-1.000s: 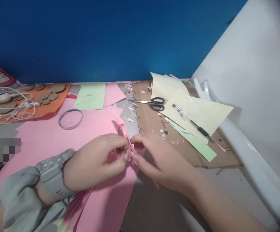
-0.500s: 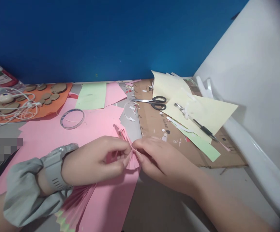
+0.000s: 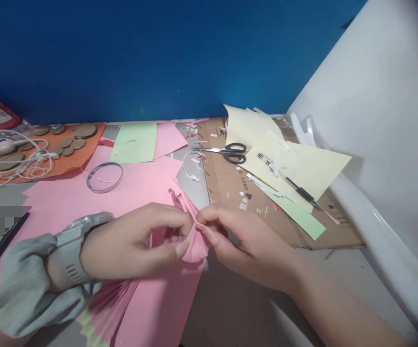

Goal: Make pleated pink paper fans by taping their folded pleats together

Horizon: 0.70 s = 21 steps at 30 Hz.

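Between my two hands is a piece of pleated pink paper (image 3: 196,246), gathered at its middle and fanning out below. My left hand (image 3: 140,241), with a grey watch (image 3: 72,250) and a grey-green scrunchie (image 3: 32,289) at the wrist, is closed on its left side. Thumb and forefinger of my right hand (image 3: 241,241) pinch the gathered middle. Under my left forearm lies a larger pleated pink paper fan (image 3: 111,308) with green-tipped edges. Flat pink paper sheets (image 3: 165,299) spread beneath.
Black-handled scissors (image 3: 227,152) lie on a cardboard sheet (image 3: 227,193) with cream paper (image 3: 303,164), a pen (image 3: 303,190) and a green strip (image 3: 303,217). A tape roll (image 3: 105,165) rests on pink paper. White cables (image 3: 39,166) and cardboard discs (image 3: 84,130) lie on orange paper at left.
My left hand has shifted slightly left, and the lower folds of the small pleated paper are spread a little wider. Both hands still hold it.
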Available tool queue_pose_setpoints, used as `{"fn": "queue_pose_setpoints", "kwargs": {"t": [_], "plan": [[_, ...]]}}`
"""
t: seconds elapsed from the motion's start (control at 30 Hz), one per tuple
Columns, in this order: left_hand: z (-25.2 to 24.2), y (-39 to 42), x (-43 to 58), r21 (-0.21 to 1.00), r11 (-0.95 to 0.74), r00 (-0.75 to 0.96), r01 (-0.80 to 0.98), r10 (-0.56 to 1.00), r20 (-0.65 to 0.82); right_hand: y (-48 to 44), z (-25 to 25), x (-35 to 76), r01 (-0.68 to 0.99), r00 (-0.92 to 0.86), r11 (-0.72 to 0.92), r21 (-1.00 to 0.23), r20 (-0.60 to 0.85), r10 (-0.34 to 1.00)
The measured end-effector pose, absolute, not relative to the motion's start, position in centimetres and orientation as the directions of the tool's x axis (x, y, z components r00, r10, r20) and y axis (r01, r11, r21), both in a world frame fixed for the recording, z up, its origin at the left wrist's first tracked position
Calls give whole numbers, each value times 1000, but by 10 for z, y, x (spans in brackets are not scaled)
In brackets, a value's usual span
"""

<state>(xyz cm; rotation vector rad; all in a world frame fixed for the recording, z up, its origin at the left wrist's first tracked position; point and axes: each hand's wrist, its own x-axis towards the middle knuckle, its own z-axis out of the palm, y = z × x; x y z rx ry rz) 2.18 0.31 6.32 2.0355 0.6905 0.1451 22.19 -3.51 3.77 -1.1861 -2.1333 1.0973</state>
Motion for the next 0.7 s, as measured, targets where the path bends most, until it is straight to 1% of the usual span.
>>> {"fn": "queue_pose_setpoints", "kwargs": {"t": [0.17,0.2,0.27,0.3,0.33,0.37,0.4,0.43,0.47,0.5,0.53,0.57,0.6,0.63,0.67,0.7], "plan": [[62,0,28,775,-411,754,481,645,-126,-32,32,219,564,-492,495,-660,212,844],[60,-1,28,759,-419,733,499,671,-112,-32,30,219,565,-486,516,-644,246,839],[55,-3,28,728,-438,680,527,731,-52,-33,29,220,552,-453,501,-667,264,851],[51,-3,28,717,-452,636,531,771,15,-33,29,221,538,-426,465,-703,249,870],[47,-2,27,704,-469,565,533,817,116,-34,30,221,518,-398,417,-747,221,890],[44,-1,26,682,-495,462,539,850,251,-35,30,222,491,-374,360,-793,182,909],[41,1,25,648,-532,328,545,847,419,-35,30,223,461,-353,305,-833,143,925],[40,3,24,602,-560,194,570,803,564,-35,31,223,433,-342,257,-864,107,934],[40,6,23,523,-600,121,605,719,685,-34,31,224,408,-346,222,-886,75,935],[42,9,21,429,-621,133,656,655,744,-34,30,224,392,-359,197,-899,48,932],[46,12,19,358,-620,199,698,648,735,-32,30,224,385,-373,184,-905,30,927],[51,14,16,333,-620,286,711,687,668,-31,31,225,384,-385,181,-905,21,923],[56,16,14,361,-615,434,702,770,468,-29,31,225,389,-392,187,-902,22,920],[60,18,12,406,-619,537,672,786,308,-28,32,227,398,-394,200,-896,30,919],[64,19,9,463,-589,603,662,786,138,-26,34,228,411,-395,214,-886,39,918],[66,20,8,509,-541,627,669,779,5,-24,36,231,425,-402,229,-876,45,915]]}}
